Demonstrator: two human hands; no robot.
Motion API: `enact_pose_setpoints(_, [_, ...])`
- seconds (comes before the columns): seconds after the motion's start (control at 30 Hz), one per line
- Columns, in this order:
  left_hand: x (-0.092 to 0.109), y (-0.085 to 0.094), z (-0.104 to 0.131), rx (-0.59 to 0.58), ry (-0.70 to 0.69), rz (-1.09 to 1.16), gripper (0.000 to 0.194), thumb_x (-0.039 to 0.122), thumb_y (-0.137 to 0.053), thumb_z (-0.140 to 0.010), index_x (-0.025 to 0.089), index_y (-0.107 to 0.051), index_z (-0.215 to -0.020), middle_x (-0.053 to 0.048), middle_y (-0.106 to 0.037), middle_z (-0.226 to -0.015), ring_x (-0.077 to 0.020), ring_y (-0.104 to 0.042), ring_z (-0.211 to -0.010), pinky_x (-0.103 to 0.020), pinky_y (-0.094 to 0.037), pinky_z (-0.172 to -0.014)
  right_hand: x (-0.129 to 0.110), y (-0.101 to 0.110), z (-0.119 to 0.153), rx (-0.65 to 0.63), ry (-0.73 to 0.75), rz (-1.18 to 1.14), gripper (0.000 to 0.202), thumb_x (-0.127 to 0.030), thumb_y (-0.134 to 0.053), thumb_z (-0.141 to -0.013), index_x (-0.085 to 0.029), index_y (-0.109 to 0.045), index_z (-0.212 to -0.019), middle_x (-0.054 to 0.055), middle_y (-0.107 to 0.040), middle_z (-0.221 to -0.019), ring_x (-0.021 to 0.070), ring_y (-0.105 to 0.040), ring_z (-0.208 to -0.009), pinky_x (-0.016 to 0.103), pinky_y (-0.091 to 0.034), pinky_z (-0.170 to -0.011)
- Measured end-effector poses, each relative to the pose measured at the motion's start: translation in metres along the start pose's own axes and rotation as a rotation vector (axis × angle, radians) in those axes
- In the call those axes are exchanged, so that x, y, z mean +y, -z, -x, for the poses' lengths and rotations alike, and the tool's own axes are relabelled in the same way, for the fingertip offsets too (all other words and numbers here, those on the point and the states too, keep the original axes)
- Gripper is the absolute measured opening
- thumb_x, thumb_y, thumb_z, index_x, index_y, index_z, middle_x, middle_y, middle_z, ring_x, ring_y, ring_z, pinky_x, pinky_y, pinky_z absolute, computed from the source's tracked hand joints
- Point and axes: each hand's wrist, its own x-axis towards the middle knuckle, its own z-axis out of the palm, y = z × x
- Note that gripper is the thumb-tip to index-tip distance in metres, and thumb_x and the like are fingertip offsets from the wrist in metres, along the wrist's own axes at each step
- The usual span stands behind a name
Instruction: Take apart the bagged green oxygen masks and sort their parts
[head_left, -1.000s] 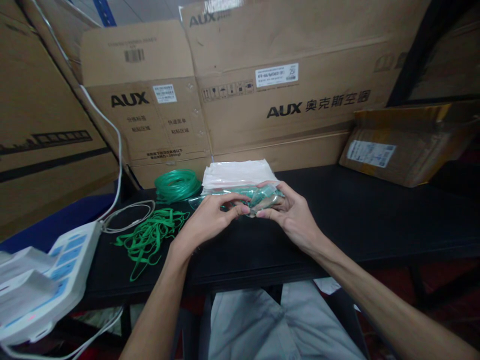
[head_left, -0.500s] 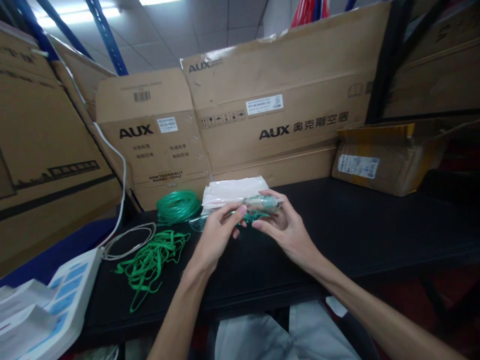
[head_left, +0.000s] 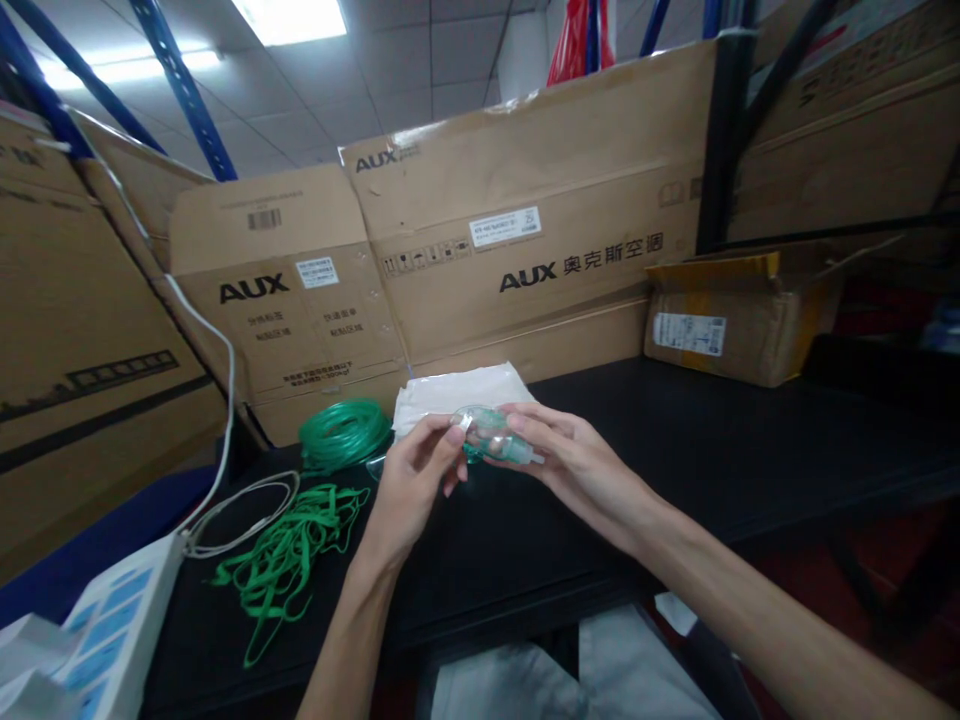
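A clear green-tinted plastic mask with a pale nozzle at its right end is between my two hands, above the black table. My left hand pinches its left edge at a small whitish strip. Around its right part, my right hand has thumb and fingers closed. Just behind the hands lie white sheets or bags. To the left are a coil of green tubing and a tangled heap of green elastic straps. Part of another clear piece shows beside my left hand.
Large cardboard panels stand behind the black table. An open cardboard box sits at the back right. A white device with blue labels and a looped pale cable are at the left.
The mask has turned, its nozzle now pointing down and right. My right hand has shifted its grip, with the thumb now on top. The view has tilted up and moved right.
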Motion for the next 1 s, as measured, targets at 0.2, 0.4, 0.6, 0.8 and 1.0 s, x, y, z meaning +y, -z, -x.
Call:
enact_pose_setpoints(0.2, [-0.004,0.005,0.001,-0.014,-0.066,0.018,0.037,0.053,-0.067,-0.088,0.016,-0.066,-0.084,0.003,-0.054,-0.060,-0.0084,-0.049,-0.054,-0.017,-0.039,-0.048,-0.007,-0.009,0.007,-0.096,-0.121,-0.006,0.018,-0.032,-0.072,-0.088,-0.014,-0.072,-0.093,0.008,-0.073,-0.103,0.0181,-0.069,-0.094,0.035,-0.052,-0.093])
enact_pose_setpoints(0.4, [-0.005,0.006,0.002,-0.055,-0.047,0.011,0.044,0.059,-0.069,-0.083,0.015,-0.068,-0.084,0.001,-0.055,-0.061,-0.0091,-0.050,-0.053,-0.019,-0.039,-0.049,-0.013,-0.013,0.012,-0.066,-0.127,0.006,0.016,-0.028,-0.078,-0.083,-0.016,-0.071,-0.092,0.005,-0.074,-0.094,0.0172,-0.070,-0.086,0.032,-0.055,-0.084])
enact_pose_setpoints(0.6, [0.000,0.007,0.003,-0.077,-0.019,-0.001,0.041,0.055,-0.072,-0.082,0.015,-0.072,-0.090,0.000,-0.059,-0.068,-0.0101,-0.051,-0.055,-0.020,-0.041,-0.049,-0.018,-0.016,0.013,-0.050,-0.086,0.058,0.020,-0.030,-0.076,-0.085,-0.015,-0.076,-0.098,0.007,-0.075,-0.099,0.0159,-0.069,-0.086,0.027,-0.056,-0.080])
enact_pose_setpoints(0.8, [0.004,0.006,0.003,-0.096,-0.003,-0.014,0.034,0.049,-0.078,-0.078,0.016,-0.074,-0.086,0.000,-0.062,-0.071,-0.0085,-0.050,-0.056,-0.018,-0.041,-0.050,-0.017,-0.014,0.013,0.016,-0.061,0.078,0.019,-0.030,-0.081,-0.079,-0.015,-0.076,-0.089,0.005,-0.074,-0.092,0.0139,-0.068,-0.082,0.024,-0.053,-0.076])
enact_pose_setpoints(1.0, [0.003,0.005,0.004,-0.067,-0.012,-0.002,0.035,0.048,-0.081,-0.075,0.017,-0.076,-0.089,0.000,-0.062,-0.070,-0.0081,-0.048,-0.054,-0.018,-0.041,-0.049,-0.018,-0.015,0.014,0.026,-0.032,0.121,0.019,-0.030,-0.082,-0.078,-0.016,-0.078,-0.090,0.005,-0.075,-0.095,0.0156,-0.069,-0.087,0.028,-0.052,-0.084])
